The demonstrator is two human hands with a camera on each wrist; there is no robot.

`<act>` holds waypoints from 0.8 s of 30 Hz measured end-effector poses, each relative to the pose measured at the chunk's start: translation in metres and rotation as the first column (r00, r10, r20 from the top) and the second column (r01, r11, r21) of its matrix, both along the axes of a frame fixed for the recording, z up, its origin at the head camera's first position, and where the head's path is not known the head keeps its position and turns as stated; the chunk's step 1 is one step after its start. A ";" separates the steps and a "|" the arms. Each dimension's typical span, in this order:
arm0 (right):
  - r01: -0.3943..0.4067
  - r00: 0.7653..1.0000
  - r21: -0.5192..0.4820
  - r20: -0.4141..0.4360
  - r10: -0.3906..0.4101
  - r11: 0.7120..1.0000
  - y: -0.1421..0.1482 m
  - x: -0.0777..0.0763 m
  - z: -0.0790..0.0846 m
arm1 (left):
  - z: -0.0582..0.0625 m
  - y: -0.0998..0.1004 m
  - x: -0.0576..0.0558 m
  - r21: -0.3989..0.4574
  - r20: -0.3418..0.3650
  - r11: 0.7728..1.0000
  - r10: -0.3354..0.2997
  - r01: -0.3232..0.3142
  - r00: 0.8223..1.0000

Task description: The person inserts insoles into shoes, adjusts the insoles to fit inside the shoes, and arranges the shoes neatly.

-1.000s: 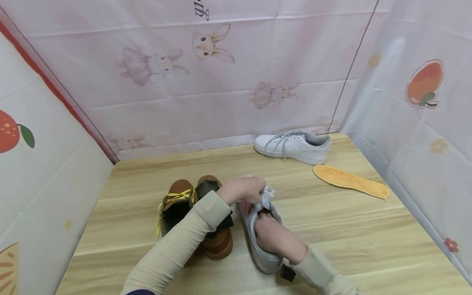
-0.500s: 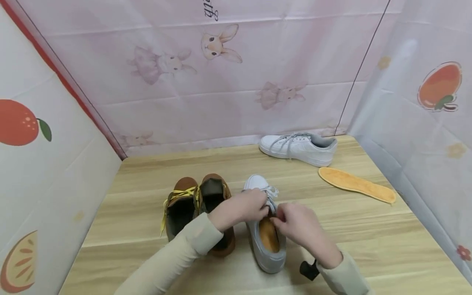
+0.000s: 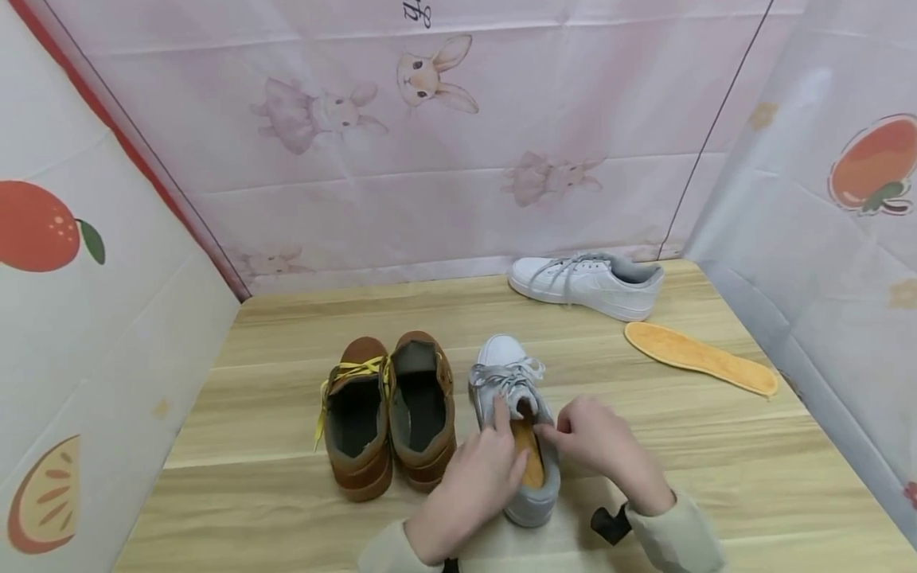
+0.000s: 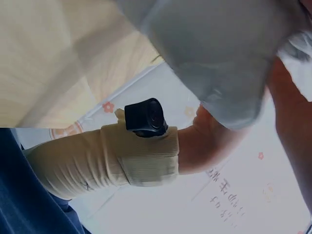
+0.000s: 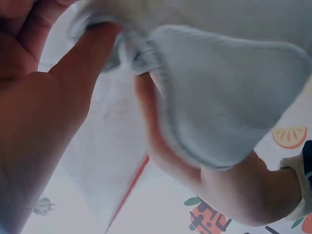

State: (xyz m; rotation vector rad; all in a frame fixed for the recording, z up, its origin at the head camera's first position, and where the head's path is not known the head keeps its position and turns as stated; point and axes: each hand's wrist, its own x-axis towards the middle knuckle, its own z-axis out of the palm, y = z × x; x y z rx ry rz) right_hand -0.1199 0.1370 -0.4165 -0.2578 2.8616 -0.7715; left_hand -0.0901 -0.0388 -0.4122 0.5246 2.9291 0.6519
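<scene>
Counter [image 3: 251, 477]: white shoe [image 3: 507, 380], insole [image 3: 532, 474] inside; left hand [image 3: 476, 477], fingers extended; right hand [image 3: 600, 439], grasp unclear; uneven pressing could rumple insole.

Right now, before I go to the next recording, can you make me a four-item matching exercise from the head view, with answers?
Things
1. brown shoes
2. loose insole
3. far white shoe
4. near white shoe

Places or states
A. orange insole inside it
B. side by side, yellow laces showing
C. close to the pink wall
D. lying outside any shoe

Pairs: 1-B, 2-D, 3-C, 4-A
</scene>
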 end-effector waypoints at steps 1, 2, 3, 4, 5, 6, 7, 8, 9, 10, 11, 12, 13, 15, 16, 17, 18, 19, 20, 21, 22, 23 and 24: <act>-0.006 1.000 -0.003 0.016 0.006 1.000 -0.002 0.000 -0.003 | -0.004 0.001 0.001 0.011 -0.003 1.000 0.018 -0.018 1.000; -0.010 0.999 -0.001 0.032 0.010 1.000 -0.004 0.000 -0.007 | -0.007 0.001 0.002 0.014 -0.010 0.999 0.033 -0.033 0.999; -0.011 0.999 0.001 0.046 0.011 1.000 -0.006 -0.001 -0.011 | -0.010 0.002 0.003 0.017 -0.016 0.999 0.043 -0.043 0.999; -0.008 0.998 0.003 0.057 0.007 1.000 -0.008 -0.001 -0.014 | -0.013 0.002 0.004 0.016 -0.020 0.999 0.050 -0.050 0.999; 0.001 0.998 0.007 0.067 -0.001 1.000 -0.010 0.000 -0.017 | -0.015 0.002 0.004 0.014 -0.025 0.998 0.056 -0.056 0.998; 0.010 0.997 0.006 0.074 -0.010 1.000 -0.011 0.000 -0.020 | -0.017 0.003 0.004 0.013 -0.024 0.998 0.060 -0.060 0.998; 0.020 0.997 0.004 0.078 -0.020 1.000 -0.012 0.001 -0.022 | -0.018 0.003 0.005 0.011 -0.027 0.998 0.063 -0.063 0.998; 0.033 0.996 -0.001 0.085 -0.033 0.999 -0.013 0.001 -0.024 | -0.019 0.003 0.005 0.009 -0.029 0.998 0.069 -0.069 0.997; 0.044 0.995 -0.008 0.089 -0.043 0.999 -0.014 0.002 -0.025 | -0.020 0.003 0.005 0.011 -0.025 0.997 0.075 -0.075 0.997; 0.055 0.994 -0.018 0.095 -0.053 0.998 -0.014 0.002 -0.026 | -0.021 0.003 0.005 0.012 -0.018 0.997 0.082 -0.082 0.996; 0.066 0.993 -0.029 0.104 -0.063 0.997 -0.014 0.003 -0.027 | -0.021 0.004 0.006 0.014 -0.013 0.996 0.089 -0.089 0.996; 0.076 0.991 -0.037 0.110 -0.071 0.996 -0.015 0.003 -0.028 | -0.021 0.004 0.006 0.017 -0.009 0.995 0.097 -0.096 0.995; 0.081 0.991 -0.045 0.110 -0.076 0.996 -0.015 0.004 -0.028 | -0.021 0.004 0.006 0.019 -0.010 0.994 0.104 -0.104 0.995; 0.090 0.991 -0.053 0.099 -0.084 0.995 -0.015 0.004 -0.029 | -0.021 0.005 0.006 0.024 -0.013 0.993 0.119 -0.118 0.993; 0.094 0.992 -0.058 0.090 -0.089 0.994 -0.015 0.004 -0.030 | -0.021 0.005 0.006 0.024 -0.024 0.993 0.120 -0.120 0.992; 0.098 0.992 -0.061 0.080 -0.093 0.993 -0.014 0.004 -0.030 | -0.021 0.006 0.006 0.024 -0.033 0.993 0.120 -0.120 0.992; 0.100 0.993 -0.061 0.068 -0.096 0.993 -0.014 0.004 -0.031 | -0.022 0.006 0.005 0.021 -0.039 0.993 0.120 -0.119 0.992; 0.100 0.994 -0.061 0.058 -0.096 0.993 -0.014 0.004 -0.031 | -0.022 0.007 0.005 0.018 -0.040 0.993 0.118 -0.118 0.992; 0.102 0.994 -0.064 0.056 -0.098 0.993 -0.014 0.004 -0.031 | -0.022 0.008 0.004 0.013 -0.042 0.993 0.115 -0.115 0.992; 0.104 0.993 -0.065 0.054 -0.100 0.992 -0.014 0.003 -0.032 | -0.023 0.008 0.003 0.010 -0.045 0.994 0.113 -0.113 0.993; 0.105 0.993 -0.069 0.055 -0.101 0.992 -0.014 0.003 -0.032 | -0.023 0.008 0.002 0.005 -0.040 0.994 0.113 -0.113 0.993; 0.105 0.993 -0.072 0.054 -0.101 0.992 -0.015 0.001 -0.031 | -0.022 0.008 0.000 -0.002 -0.038 0.993 0.115 -0.115 0.993; 0.105 0.993 -0.073 0.055 -0.101 0.992 -0.016 0.000 -0.031 | -0.022 0.008 -0.002 -0.009 -0.043 0.993 0.118 -0.118 0.992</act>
